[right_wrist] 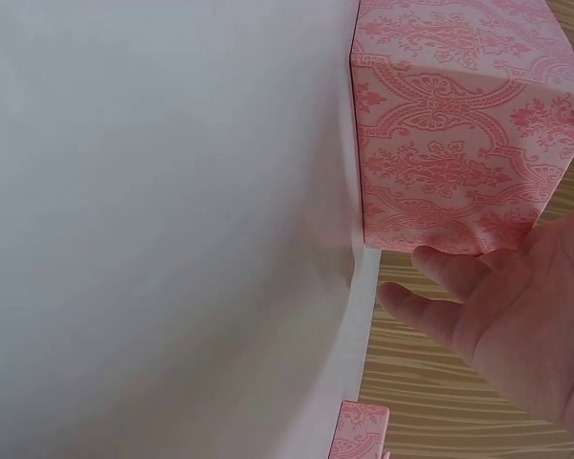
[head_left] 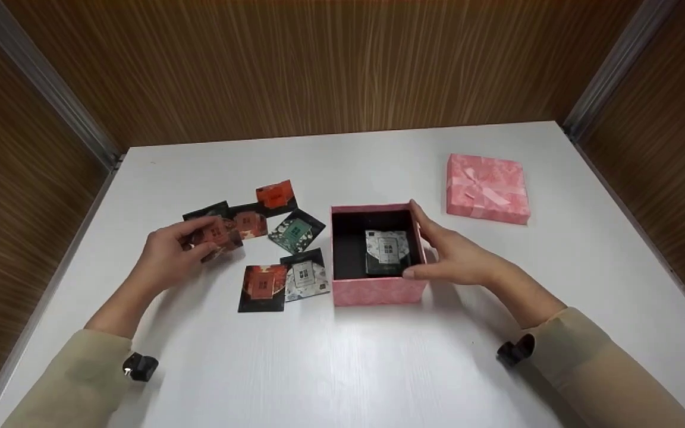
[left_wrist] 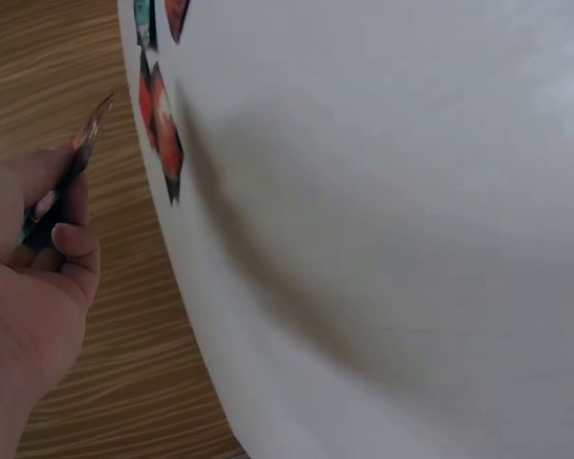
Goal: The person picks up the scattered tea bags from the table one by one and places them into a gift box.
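My left hand (head_left: pixel 167 255) pinches a flat square sachet (head_left: pixel 217 235) with a red-and-black print between thumb and fingers. In the left wrist view that sachet (left_wrist: pixel 88 139) is seen nearly edge-on. My right hand (head_left: pixel 461 255) holds the right side of an open pink gift box (head_left: pixel 378 292), thumb over the front right corner and a finger along the back right corner. Its pink patterned wall (right_wrist: pixel 450 153) fills the upper right of the right wrist view, other fingers (right_wrist: pixel 445 273) beside it. A white-and-black sachet (head_left: pixel 388 248) lies inside the box's dark interior, toward the right.
Left of the box, several sachets lie on the white table (head_left: pixel 295 362): an orange one (head_left: pixel 275 196), a green one (head_left: pixel 297 230), a white one (head_left: pixel 307 276) and a red one (head_left: pixel 262 288). The pink lid (head_left: pixel 488 189) with a ribbon bow lies back right. Wood-grain panels (head_left: pixel 342 71) surround the table.
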The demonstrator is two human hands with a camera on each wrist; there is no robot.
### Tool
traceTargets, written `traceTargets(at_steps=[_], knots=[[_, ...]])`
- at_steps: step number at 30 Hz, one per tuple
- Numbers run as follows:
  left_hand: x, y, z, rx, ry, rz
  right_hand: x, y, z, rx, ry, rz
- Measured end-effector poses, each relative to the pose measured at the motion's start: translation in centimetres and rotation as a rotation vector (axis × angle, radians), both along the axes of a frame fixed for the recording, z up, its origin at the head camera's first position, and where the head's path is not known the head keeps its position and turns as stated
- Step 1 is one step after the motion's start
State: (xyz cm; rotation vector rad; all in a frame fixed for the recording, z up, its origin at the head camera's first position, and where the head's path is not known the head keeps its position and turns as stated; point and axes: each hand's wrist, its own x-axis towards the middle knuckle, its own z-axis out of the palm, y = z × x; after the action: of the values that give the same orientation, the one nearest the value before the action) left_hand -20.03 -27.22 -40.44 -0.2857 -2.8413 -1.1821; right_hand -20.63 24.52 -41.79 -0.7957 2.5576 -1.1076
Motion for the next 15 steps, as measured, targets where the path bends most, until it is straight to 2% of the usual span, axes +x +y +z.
traceTargets(at_steps=[7, 11, 15], knots=[[0.2, 2.8, 3.5, 0.03, 0.089, -0.053, 0.0, 0.0, -0.1, -0.007, 0.011, 0.009], [0.2, 5.0, 5.0, 0.051, 0.084, -0.1, 0.0, 0.1, 0.1, 0.004, 0.007, 0.002], [0.0, 7.1, 6.0, 0.085, 0.066, -0.156, 0.0, 0.1, 0.1, 0.008, 0.004, -0.001]])
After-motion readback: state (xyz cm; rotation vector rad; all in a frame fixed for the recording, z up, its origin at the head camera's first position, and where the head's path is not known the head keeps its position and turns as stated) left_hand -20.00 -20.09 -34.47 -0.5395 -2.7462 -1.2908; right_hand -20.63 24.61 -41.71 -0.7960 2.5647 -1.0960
